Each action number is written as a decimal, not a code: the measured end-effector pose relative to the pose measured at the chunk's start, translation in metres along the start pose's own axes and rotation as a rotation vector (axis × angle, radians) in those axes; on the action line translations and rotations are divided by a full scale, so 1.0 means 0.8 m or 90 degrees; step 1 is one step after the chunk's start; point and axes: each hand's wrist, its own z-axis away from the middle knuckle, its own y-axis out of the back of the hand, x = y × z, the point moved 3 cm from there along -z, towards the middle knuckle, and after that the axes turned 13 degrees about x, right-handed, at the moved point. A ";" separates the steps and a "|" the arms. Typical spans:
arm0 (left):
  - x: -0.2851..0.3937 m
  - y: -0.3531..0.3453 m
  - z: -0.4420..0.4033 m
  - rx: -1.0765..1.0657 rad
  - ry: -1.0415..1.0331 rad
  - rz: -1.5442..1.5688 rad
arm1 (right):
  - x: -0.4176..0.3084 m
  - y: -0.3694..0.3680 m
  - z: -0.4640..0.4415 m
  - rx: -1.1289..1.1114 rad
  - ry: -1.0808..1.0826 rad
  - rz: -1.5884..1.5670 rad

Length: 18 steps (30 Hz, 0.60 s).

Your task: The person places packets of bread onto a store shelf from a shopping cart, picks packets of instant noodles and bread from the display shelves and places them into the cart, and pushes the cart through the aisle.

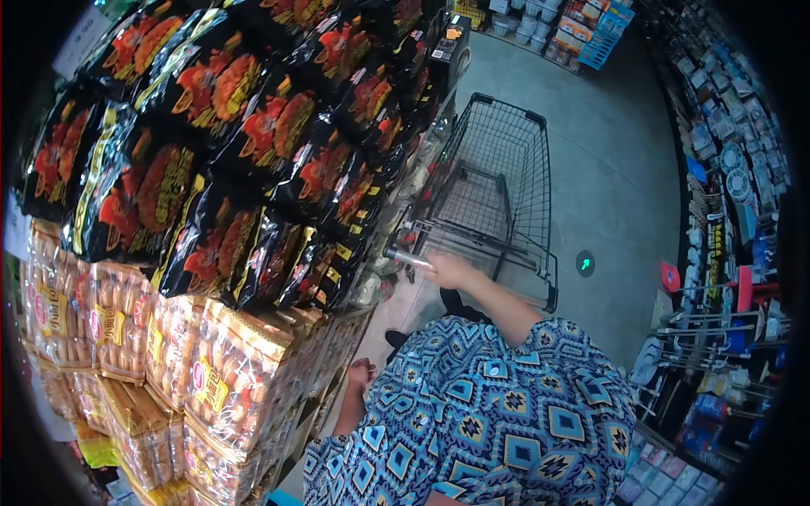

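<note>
My right hand (443, 269) is closed round the handle bar (409, 255) of a black wire shopping cart (527, 160). No goods show in the cart's basket. Lower down on the left, my left hand (361, 372) hangs beside my patterned shirt (498, 405), its fingers curled. Whether anything is inside those fingers is too small to tell. The nearest goods to it are clear bags of bread rolls (228, 371) with gold edging, stacked on the left. Above them are piled black packets (283, 126) with red and orange pictures.
Shelves of small packaged goods (726, 126) line the right side, with hanging hooks (717, 329) lower down. A blue basket (606, 38) stands at the top. On the grey floor (599, 169) is a round green arrow marker (585, 263).
</note>
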 end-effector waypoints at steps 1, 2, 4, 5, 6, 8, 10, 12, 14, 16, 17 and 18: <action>0.003 -0.009 0.008 -0.002 -0.037 -0.053 | 0.007 -0.004 -0.003 -0.031 -0.011 -0.024; 0.005 -0.017 0.014 0.004 -0.038 -0.052 | 0.012 -0.009 -0.006 -0.032 -0.006 -0.028; 0.007 -0.040 0.032 0.007 -0.087 -0.072 | 0.017 -0.011 -0.007 -0.038 0.007 -0.029; 0.011 -0.055 0.043 0.008 -0.110 -0.080 | 0.021 -0.012 -0.008 -0.042 0.011 -0.031; 0.013 -0.069 0.052 0.014 -0.106 -0.077 | 0.023 -0.014 -0.007 -0.037 0.026 -0.065; 0.023 -0.094 0.076 0.083 0.017 0.042 | 0.022 -0.008 -0.011 -0.030 0.055 -0.133; 0.035 -0.111 0.092 0.093 0.019 0.052 | 0.024 -0.003 -0.017 -0.099 0.025 -0.124; 0.050 -0.126 0.109 0.098 -0.009 0.090 | 0.029 -0.008 -0.019 -0.139 0.010 -0.154; 0.063 -0.135 0.129 0.110 -0.022 0.085 | 0.034 -0.016 -0.021 -0.150 0.028 -0.165; 0.068 -0.137 0.140 0.126 -0.025 0.077 | 0.036 -0.019 -0.021 -0.129 0.049 -0.175; 0.067 -0.137 0.142 0.130 -0.019 0.072 | 0.038 -0.020 -0.022 -0.147 0.046 -0.187; 0.066 -0.137 0.144 0.134 -0.018 0.072 | 0.040 -0.021 -0.022 -0.149 0.048 -0.190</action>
